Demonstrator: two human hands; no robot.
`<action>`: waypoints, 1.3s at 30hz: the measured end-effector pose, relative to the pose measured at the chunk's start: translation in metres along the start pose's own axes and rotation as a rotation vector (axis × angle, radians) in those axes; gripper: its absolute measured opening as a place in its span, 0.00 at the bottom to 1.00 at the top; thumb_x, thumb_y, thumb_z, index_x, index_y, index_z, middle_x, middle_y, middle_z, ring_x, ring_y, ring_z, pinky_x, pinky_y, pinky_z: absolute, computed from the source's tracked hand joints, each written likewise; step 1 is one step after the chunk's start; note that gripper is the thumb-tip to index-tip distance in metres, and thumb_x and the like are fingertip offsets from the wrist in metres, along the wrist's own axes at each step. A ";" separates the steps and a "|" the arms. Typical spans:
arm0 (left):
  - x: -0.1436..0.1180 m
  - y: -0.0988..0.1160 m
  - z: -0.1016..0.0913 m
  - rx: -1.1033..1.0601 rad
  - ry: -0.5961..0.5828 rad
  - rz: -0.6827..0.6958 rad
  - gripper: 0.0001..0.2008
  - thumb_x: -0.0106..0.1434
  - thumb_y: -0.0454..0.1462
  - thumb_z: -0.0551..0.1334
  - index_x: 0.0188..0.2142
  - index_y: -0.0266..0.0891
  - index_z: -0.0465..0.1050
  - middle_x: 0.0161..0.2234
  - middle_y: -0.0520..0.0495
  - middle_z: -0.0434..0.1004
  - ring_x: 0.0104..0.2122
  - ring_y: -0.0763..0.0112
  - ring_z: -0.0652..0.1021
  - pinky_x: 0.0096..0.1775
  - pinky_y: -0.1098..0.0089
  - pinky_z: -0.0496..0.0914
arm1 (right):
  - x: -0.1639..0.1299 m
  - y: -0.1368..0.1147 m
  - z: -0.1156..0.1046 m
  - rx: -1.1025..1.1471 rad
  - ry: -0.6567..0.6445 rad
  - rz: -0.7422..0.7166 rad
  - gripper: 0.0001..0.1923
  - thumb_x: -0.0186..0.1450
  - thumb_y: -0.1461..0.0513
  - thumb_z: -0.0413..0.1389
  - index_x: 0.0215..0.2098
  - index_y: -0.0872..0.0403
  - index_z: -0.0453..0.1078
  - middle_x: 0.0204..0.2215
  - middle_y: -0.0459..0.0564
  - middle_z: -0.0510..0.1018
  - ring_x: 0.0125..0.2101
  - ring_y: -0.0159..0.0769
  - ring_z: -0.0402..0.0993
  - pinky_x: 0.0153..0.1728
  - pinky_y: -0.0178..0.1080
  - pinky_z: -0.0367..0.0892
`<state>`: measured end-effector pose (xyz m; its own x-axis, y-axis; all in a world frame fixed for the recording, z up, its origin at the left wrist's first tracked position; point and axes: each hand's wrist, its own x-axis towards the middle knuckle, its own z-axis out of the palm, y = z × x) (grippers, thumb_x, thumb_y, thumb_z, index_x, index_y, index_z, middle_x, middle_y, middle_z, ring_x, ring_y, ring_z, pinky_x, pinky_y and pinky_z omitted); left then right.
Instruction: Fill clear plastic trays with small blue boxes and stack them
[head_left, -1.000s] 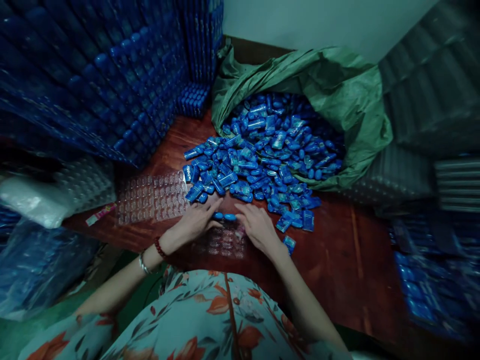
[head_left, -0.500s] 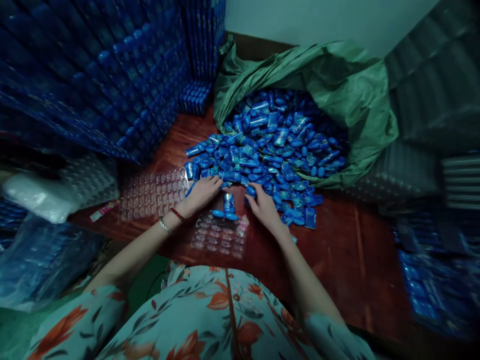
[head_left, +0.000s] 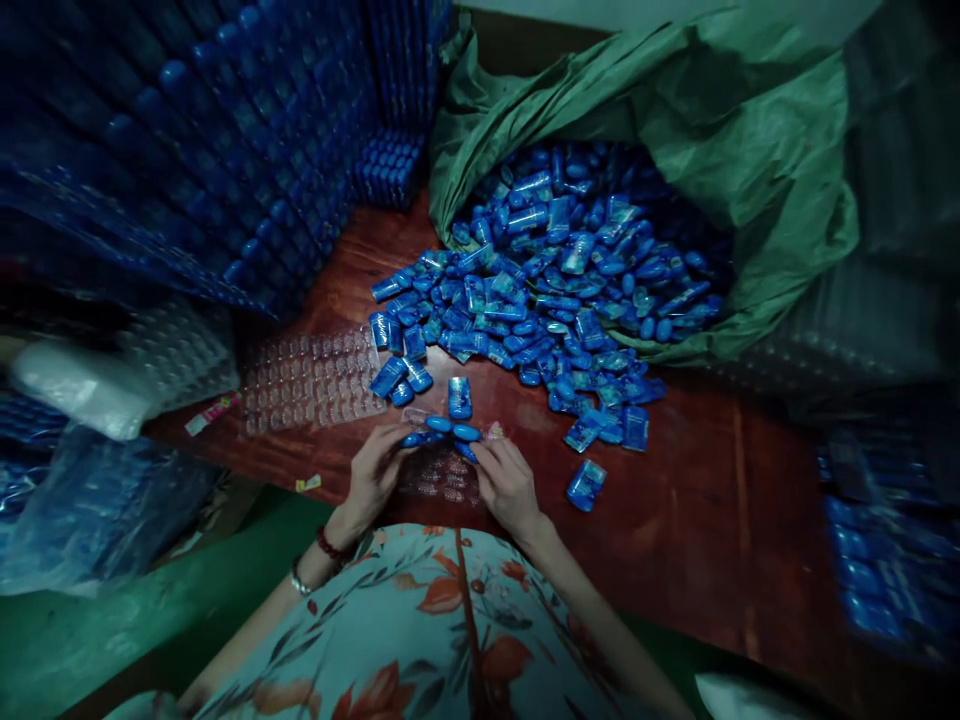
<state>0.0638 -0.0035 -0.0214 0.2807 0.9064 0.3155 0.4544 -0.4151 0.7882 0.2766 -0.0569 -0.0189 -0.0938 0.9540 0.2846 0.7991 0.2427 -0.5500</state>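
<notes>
My left hand (head_left: 379,468) is closed around a small blue pack (head_left: 413,440) at the left edge of a clear moulded tray (head_left: 447,484). My right hand (head_left: 507,478) pinches another small blue pack (head_left: 466,452) over the tray's right side. Two blue packs seen edge-on stand in the tray's far row, between my hands. A blue pack (head_left: 460,398) lies label up just beyond them. The lower part of the tray shows bare cavities. Several loose packs (head_left: 402,380) lie on the table beyond my left hand.
A green sack (head_left: 795,190) spills a heap of blue packs (head_left: 517,300) across the red-brown table (head_left: 675,500). A second clear tray (head_left: 311,385) lies at left. Filled blue trays (head_left: 300,170) are stacked high behind it. A single pack (head_left: 586,486) lies at right.
Both hands have drawn back from the heap to the near tray, bringing blue packs. Several packs now lie apart from the heap at left, and one at right. The view has shifted slightly.
</notes>
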 end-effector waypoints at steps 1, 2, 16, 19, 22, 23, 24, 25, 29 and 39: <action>0.001 -0.002 0.001 0.028 -0.072 0.062 0.11 0.66 0.34 0.53 0.46 0.40 0.68 0.41 0.44 0.74 0.41 0.68 0.76 0.41 0.67 0.73 | 0.003 -0.001 -0.004 -0.074 -0.057 -0.022 0.18 0.64 0.70 0.45 0.46 0.53 0.70 0.35 0.53 0.74 0.40 0.40 0.69 0.43 0.44 0.68; 0.003 -0.003 0.002 0.070 -0.134 0.126 0.13 0.66 0.33 0.52 0.48 0.40 0.68 0.42 0.43 0.73 0.41 0.68 0.76 0.41 0.68 0.73 | 0.006 -0.003 -0.008 -0.137 -0.106 -0.038 0.19 0.63 0.71 0.45 0.47 0.53 0.70 0.36 0.53 0.74 0.40 0.40 0.68 0.44 0.44 0.67; 0.021 0.020 -0.005 0.373 -0.471 0.416 0.14 0.67 0.31 0.48 0.48 0.37 0.67 0.41 0.38 0.72 0.43 0.64 0.73 0.45 0.60 0.71 | 0.015 -0.022 -0.018 -0.401 -0.190 -0.197 0.16 0.67 0.64 0.49 0.52 0.56 0.67 0.33 0.53 0.76 0.34 0.37 0.70 0.40 0.40 0.61; 0.024 0.020 -0.005 0.429 -0.568 0.448 0.14 0.66 0.31 0.49 0.48 0.36 0.67 0.42 0.38 0.72 0.44 0.63 0.72 0.47 0.58 0.70 | 0.008 -0.015 -0.023 -0.311 -0.099 -0.186 0.19 0.68 0.62 0.49 0.56 0.56 0.64 0.38 0.54 0.77 0.37 0.36 0.71 0.37 0.38 0.60; 0.023 0.017 -0.006 0.414 -0.556 0.482 0.16 0.67 0.30 0.48 0.51 0.37 0.65 0.44 0.38 0.71 0.45 0.63 0.72 0.47 0.59 0.70 | 0.015 -0.003 -0.026 -0.220 -0.032 -0.094 0.17 0.68 0.65 0.47 0.54 0.55 0.67 0.39 0.53 0.77 0.39 0.35 0.71 0.38 0.37 0.61; 0.022 0.015 -0.006 0.389 -0.533 0.497 0.17 0.67 0.30 0.48 0.53 0.38 0.63 0.44 0.39 0.71 0.45 0.64 0.72 0.47 0.60 0.70 | 0.022 0.003 -0.026 -0.201 -0.031 -0.056 0.18 0.67 0.68 0.46 0.53 0.54 0.68 0.38 0.52 0.77 0.38 0.35 0.71 0.39 0.37 0.62; 0.021 0.013 -0.007 0.358 -0.500 0.511 0.17 0.67 0.31 0.48 0.54 0.40 0.62 0.44 0.40 0.71 0.44 0.65 0.72 0.46 0.62 0.70 | 0.032 0.009 -0.027 -0.193 -0.055 -0.035 0.20 0.66 0.70 0.45 0.52 0.53 0.68 0.39 0.52 0.76 0.39 0.35 0.70 0.39 0.38 0.63; 0.021 0.011 -0.007 0.323 -0.450 0.515 0.17 0.67 0.31 0.49 0.55 0.41 0.62 0.44 0.41 0.71 0.43 0.66 0.72 0.45 0.63 0.71 | 0.043 0.016 -0.027 -0.197 -0.107 -0.047 0.22 0.64 0.72 0.46 0.53 0.52 0.68 0.41 0.52 0.76 0.40 0.36 0.70 0.40 0.38 0.63; 0.044 0.000 -0.013 0.291 -0.108 0.248 0.15 0.67 0.35 0.51 0.52 0.41 0.64 0.42 0.42 0.69 0.41 0.67 0.73 0.42 0.66 0.71 | 0.091 0.031 -0.022 -0.290 -0.426 -0.310 0.29 0.58 0.74 0.52 0.55 0.47 0.65 0.55 0.51 0.67 0.52 0.42 0.62 0.44 0.42 0.63; 0.117 -0.013 -0.033 0.632 -0.462 -0.072 0.24 0.64 0.38 0.56 0.59 0.38 0.54 0.50 0.37 0.67 0.40 0.61 0.76 0.39 0.65 0.70 | 0.099 0.046 -0.024 -0.137 -0.380 -0.100 0.17 0.67 0.67 0.46 0.53 0.56 0.62 0.45 0.55 0.74 0.44 0.39 0.71 0.44 0.42 0.65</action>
<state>0.0625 0.1111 0.0226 0.4928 0.8659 -0.0861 0.8405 -0.4481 0.3046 0.3186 0.0448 0.0032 -0.3674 0.9300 0.0072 0.8441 0.3366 -0.4174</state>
